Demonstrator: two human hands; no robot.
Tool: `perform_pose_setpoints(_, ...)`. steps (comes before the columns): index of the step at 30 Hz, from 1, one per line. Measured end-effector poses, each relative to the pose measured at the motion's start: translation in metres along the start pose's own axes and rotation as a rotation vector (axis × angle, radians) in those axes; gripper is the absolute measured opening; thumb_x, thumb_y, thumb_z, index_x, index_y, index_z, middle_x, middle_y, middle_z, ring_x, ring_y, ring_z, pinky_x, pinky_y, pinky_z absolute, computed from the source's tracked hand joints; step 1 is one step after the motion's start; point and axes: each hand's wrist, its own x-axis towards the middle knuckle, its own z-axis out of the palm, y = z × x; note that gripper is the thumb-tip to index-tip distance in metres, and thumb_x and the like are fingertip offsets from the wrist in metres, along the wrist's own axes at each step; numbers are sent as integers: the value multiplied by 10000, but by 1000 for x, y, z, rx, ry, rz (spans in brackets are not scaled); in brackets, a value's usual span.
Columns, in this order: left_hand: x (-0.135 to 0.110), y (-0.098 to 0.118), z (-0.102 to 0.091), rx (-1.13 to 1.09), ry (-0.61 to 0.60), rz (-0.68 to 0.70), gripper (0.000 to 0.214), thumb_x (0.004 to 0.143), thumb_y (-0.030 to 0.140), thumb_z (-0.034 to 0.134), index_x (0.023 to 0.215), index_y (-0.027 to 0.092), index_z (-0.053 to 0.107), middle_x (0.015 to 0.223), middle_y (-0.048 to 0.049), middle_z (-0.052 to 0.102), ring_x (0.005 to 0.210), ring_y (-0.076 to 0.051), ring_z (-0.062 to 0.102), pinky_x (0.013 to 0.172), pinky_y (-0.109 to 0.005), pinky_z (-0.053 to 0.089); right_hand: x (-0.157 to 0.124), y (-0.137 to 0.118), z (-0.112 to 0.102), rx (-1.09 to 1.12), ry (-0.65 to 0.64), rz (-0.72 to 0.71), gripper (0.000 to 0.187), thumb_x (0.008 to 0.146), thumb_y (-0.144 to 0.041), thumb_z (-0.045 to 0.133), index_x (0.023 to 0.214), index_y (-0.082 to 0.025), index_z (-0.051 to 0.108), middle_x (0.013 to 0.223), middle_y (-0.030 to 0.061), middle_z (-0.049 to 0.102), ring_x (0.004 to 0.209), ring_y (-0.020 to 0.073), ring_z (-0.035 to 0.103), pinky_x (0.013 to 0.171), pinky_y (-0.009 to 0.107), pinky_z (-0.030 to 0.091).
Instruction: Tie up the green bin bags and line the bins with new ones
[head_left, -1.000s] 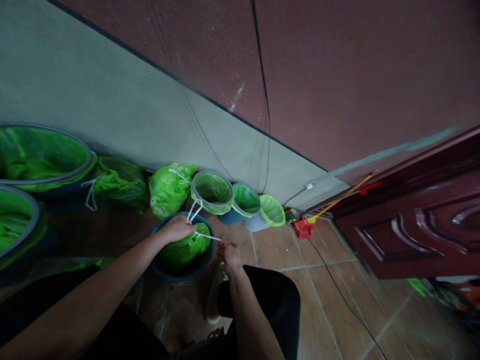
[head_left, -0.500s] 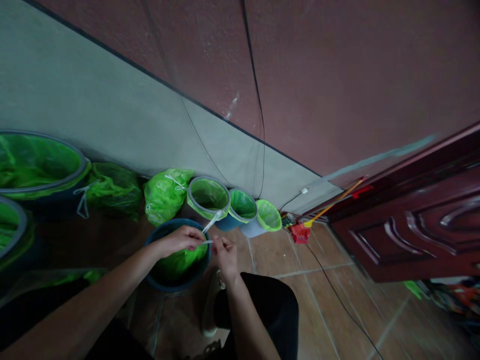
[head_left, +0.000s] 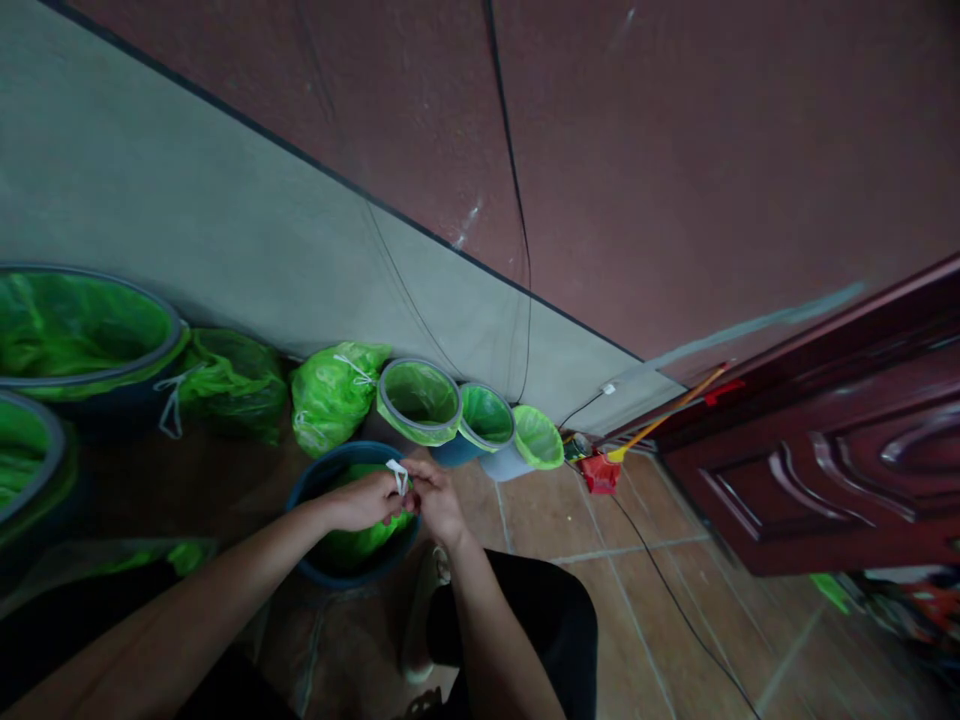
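— Could you read any text or number there?
— No, nothing was readable for me.
— Was there not a brand on the green bag inside the blue bin?
— I could not read any letters on it.
— And the pale mark on the wall?
— It looked like a smear, and it formed neither a letter nor a sign.
— What about the small dark thing beside the red dustpan?
— It was too small to tell whether it carried a label.
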Motion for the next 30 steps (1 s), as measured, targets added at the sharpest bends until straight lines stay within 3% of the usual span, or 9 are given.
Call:
perform_pose_setpoints(4, -1, 0, 0, 54, -4, 17, 169, 839, 297, 483, 758, 206, 599, 688, -17, 630, 619, -174, 604, 621, -280, 464, 0, 3, -11, -70, -146, 23, 194, 733, -199, 547, 848, -205, 703, 570, -60, 602, 440, 85, 448, 452, 197, 348)
perform_pose_setpoints(7, 2, -5, 0, 51, 48, 32, 166, 842, 297, 486, 721, 210, 560, 680, -13, 632, 627, -168, 613, 629, -276, 464, -2, 9, -16, -175, -209, -42, 161, 761, -207, 558, 792, -219, 716, 633, -44, 650, 534, 102, 529, 515, 193, 409)
perform_pose_setpoints(11, 10, -15, 5, -45, 166, -47, 131, 812, 304, 540, 718, 213, 552, 627, -4, 631, 602, -174, 629, 614, -280, 463, -7, 18, -18, -318, -66, -125, 115, 787, -231, 632, 784, -238, 747, 700, -18, 715, 678, 154, 626, 635, 242, 483)
perform_pose_setpoints(15, 16, -22, 9, -212, 327, -145, 59, 700, 233, 599, 675, 204, 555, 568, -2, 618, 568, -172, 611, 596, -285, 455, -15, 21, -17, -482, 93, -131, 124, 800, -240, 657, 726, -247, 756, 667, -9, 699, 625, 160, 591, 629, 267, 448)
perform_pose_setpoints(19, 12, -20, 5, -387, 402, -180, 92, 609, 226, 645, 655, 188, 574, 576, 6, 608, 578, -154, 577, 595, -277, 445, -24, 24, -8, -514, 143, -110, 146, 799, -230, 653, 694, -240, 753, 671, -6, 694, 618, 158, 589, 624, 273, 418)
perform_pose_setpoints(24, 6, -16, -1, -167, 388, -166, 96, 585, 242, 666, 621, 184, 598, 558, 22, 581, 570, -148, 526, 553, -265, 371, -28, 35, -3, -456, 116, -51, 139, 772, -200, 662, 674, -239, 751, 617, -18, 671, 586, 152, 571, 616, 268, 419)
perform_pose_setpoints(30, 9, -19, 0, 18, 357, 33, 60, 662, 175, 551, 670, 193, 607, 647, 8, 630, 660, -158, 581, 615, -256, 422, -22, 37, -7, -568, 140, -69, 152, 793, -177, 647, 746, -238, 777, 723, 12, 737, 670, 178, 639, 682, 285, 467)
